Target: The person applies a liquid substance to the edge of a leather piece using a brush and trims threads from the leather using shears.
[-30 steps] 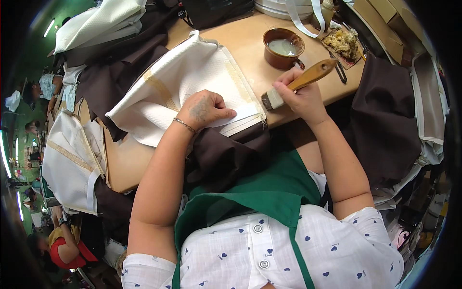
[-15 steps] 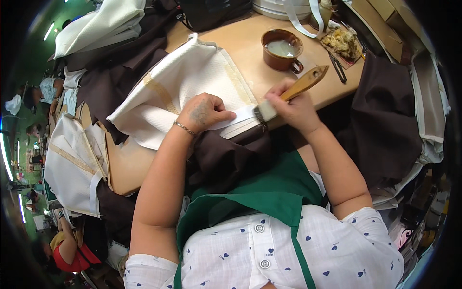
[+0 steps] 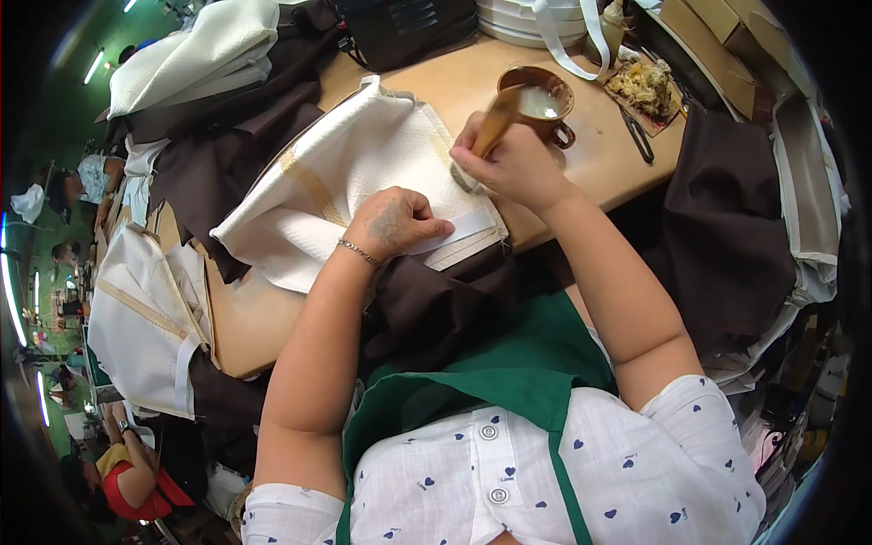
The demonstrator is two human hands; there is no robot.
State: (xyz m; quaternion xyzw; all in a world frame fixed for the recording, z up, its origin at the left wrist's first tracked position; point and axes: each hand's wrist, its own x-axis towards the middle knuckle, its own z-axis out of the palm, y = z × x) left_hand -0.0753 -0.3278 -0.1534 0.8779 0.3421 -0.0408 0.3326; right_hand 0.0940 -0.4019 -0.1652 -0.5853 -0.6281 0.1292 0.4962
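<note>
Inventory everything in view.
table: 1, tan, centre
fabric panel: 1, white, on table
strip: 1, white, on panel
brush: 1, brown-handled, panel's right edge
mug: 1, brown, beyond brush
crumpled mass: 1, yellowish, upper right
slim tool: 1, black, beside mass
other cloth: several, white, brown, both sides
case: 1, black, top
cardboard: several, brown, upper right
co-workers: several, nearest red-clad, left
apron: 1, green, lower centre
left hand: 1, on strip
right hand: 1, gripping brush

The right hand has carried the brush off the white strip — seemingly onto the cream fabric.

Green wall, bright tube lights
</note>
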